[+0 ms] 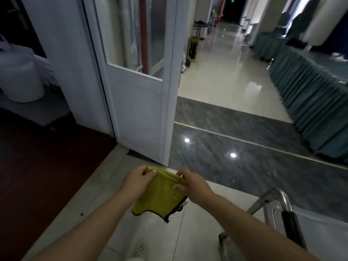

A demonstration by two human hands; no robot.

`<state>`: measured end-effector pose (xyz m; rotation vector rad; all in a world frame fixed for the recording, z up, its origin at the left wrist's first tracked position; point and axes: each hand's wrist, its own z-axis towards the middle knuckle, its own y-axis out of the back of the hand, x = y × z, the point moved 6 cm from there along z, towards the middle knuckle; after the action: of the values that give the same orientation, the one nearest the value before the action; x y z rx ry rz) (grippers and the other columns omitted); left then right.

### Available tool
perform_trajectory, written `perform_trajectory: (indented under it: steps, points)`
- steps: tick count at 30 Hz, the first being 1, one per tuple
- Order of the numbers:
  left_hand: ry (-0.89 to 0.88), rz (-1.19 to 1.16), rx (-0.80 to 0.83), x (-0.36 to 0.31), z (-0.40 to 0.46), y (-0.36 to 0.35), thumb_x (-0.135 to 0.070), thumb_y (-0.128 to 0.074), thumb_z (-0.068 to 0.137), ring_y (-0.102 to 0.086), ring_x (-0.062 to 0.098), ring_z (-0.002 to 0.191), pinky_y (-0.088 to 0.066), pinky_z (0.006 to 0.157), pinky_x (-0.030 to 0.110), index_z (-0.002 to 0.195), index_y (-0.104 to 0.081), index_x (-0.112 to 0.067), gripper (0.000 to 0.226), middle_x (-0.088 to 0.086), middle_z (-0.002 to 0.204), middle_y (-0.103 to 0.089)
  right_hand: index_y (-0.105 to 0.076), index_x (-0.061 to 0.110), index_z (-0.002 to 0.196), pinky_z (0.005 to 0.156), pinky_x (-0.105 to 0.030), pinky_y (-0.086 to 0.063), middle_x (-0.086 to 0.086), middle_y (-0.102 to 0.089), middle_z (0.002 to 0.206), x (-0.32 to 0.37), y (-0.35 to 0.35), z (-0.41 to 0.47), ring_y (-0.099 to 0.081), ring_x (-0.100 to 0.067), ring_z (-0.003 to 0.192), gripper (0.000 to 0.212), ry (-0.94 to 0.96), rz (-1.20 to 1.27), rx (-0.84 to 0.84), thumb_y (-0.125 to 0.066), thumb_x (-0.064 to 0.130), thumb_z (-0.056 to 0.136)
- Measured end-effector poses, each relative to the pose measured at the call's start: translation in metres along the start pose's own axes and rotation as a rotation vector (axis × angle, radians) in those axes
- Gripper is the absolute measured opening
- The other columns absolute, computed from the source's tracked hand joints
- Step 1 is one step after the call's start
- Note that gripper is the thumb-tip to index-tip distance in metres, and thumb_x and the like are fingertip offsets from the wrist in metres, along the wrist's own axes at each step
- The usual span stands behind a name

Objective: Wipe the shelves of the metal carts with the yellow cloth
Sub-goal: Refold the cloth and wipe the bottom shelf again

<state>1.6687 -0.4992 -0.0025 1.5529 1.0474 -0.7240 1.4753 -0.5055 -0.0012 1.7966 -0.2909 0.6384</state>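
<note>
- The left hand [136,179] pinches the upper left corner of the yellow cloth [160,193], thumb on the near face and fingers curled behind the top edge.
- The right hand [190,182] pinches the upper right corner in the same way, thumb pressed on the near face. The two hands are a little apart, the cloth's top edge pulled across between them.
- The cloth hangs in the air at about waist height above the pale tiled floor [116,213], touching nothing but the hands. It looks folded over along the top, and its lower edge, trimmed in dark stitching, droops unevenly.
- Handling, as I judge it: the cloth is light, soft and limp, with a nubbly weave that should not slip. It has no stiffness, so it will sag wherever it is not held. For wiping, it is better folded into a pad under a flat palm than gripped by its corners. Nothing about it is fragile.
- Counts: two hands, one yellow cloth. One metal cart [278,210] is in view, at the lower right, near the right forearm. Only its tubular handle, part of the frame and a pale top surface show, so I cannot count its shelves.
- Farther out: a white door [139,102] with a glass panel stands open ahead, and a long counter draped in green skirting [312,102] runs along the right of the corridor.
</note>
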Motion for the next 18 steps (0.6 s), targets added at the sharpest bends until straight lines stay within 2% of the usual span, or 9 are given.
perform_trajectory:
  steps: [3,5,7,10,13,15,18]
  points:
    - [-0.072,0.014,0.069,-0.024,0.069,-0.014,-0.044,-0.058,0.083,-0.061,0.025,0.074,-0.048,0.068,0.044,0.074,-0.059,-0.013,0.033,0.008,0.074,-0.062,-0.054,0.022,0.117,0.077,-0.035,-0.053,-0.001,-0.061,0.104,-0.025,0.024,0.045,-0.06,-0.02,0.092,0.035,-0.093,0.01,-0.038,-0.068,0.03,0.087]
    - [-0.101,0.025,0.117,-0.041,0.116,-0.024,-0.036,-0.061,0.088,-0.053,0.022,0.064,-0.039,0.06,0.037,0.066,-0.051,-0.012,0.034,0.006,0.064,-0.053,-0.055,0.022,0.113,0.081,-0.038,-0.053,-0.001,-0.061,0.102,-0.042,0.043,0.073,-0.059,-0.019,0.092,0.032,-0.163,0.051,-0.069,-0.069,0.024,0.085]
    - [-0.121,0.057,0.179,-0.058,0.159,-0.038,-0.036,-0.063,0.086,-0.054,0.022,0.065,-0.039,0.059,0.037,0.067,-0.055,-0.012,0.032,0.006,0.065,-0.056,-0.055,0.025,0.106,0.079,-0.037,-0.053,0.003,-0.059,0.097,-0.059,0.061,0.095,-0.059,-0.017,0.089,0.027,-0.234,0.079,-0.106,-0.068,0.019,0.083]
    - [-0.153,0.105,0.294,-0.079,0.22,-0.073,-0.039,-0.063,0.085,-0.061,0.029,0.077,-0.048,0.068,0.043,0.082,-0.062,-0.005,0.034,0.014,0.08,-0.064,-0.054,0.026,0.096,0.073,-0.036,-0.052,0.002,-0.061,0.093,-0.089,0.085,0.117,-0.06,-0.018,0.083,0.021,-0.35,0.107,-0.196,-0.065,0.015,0.08]
    - [-0.186,0.133,0.412,-0.101,0.254,-0.122,-0.028,-0.06,0.092,-0.052,0.023,0.07,-0.039,0.061,0.033,0.074,-0.054,-0.008,0.027,0.01,0.071,-0.055,-0.056,0.022,0.094,0.069,-0.038,-0.052,-0.001,-0.062,0.091,-0.124,0.103,0.12,-0.061,-0.021,0.08,0.016,-0.486,0.124,-0.246,-0.062,0.015,0.081]
    - [-0.194,0.152,0.502,-0.113,0.27,-0.159,-0.026,-0.058,0.093,-0.048,0.021,0.068,-0.035,0.06,0.031,0.077,-0.053,-0.004,0.028,0.01,0.071,-0.051,-0.053,0.022,0.09,0.068,-0.036,-0.049,0.0,-0.059,0.088,-0.152,0.117,0.12,-0.059,-0.022,0.081,0.013,-0.552,0.104,-0.266,-0.06,0.015,0.082]
    - [-0.215,0.174,0.627,-0.133,0.297,-0.218,-0.028,-0.058,0.093,-0.057,0.034,0.078,-0.037,0.064,0.034,0.09,-0.057,0.003,0.031,0.02,0.083,-0.058,-0.055,0.02,0.09,0.067,-0.032,-0.044,-0.001,-0.059,0.089,-0.201,0.145,0.12,-0.056,-0.021,0.084,0.008,-0.638,0.09,-0.324,-0.06,0.018,0.084]
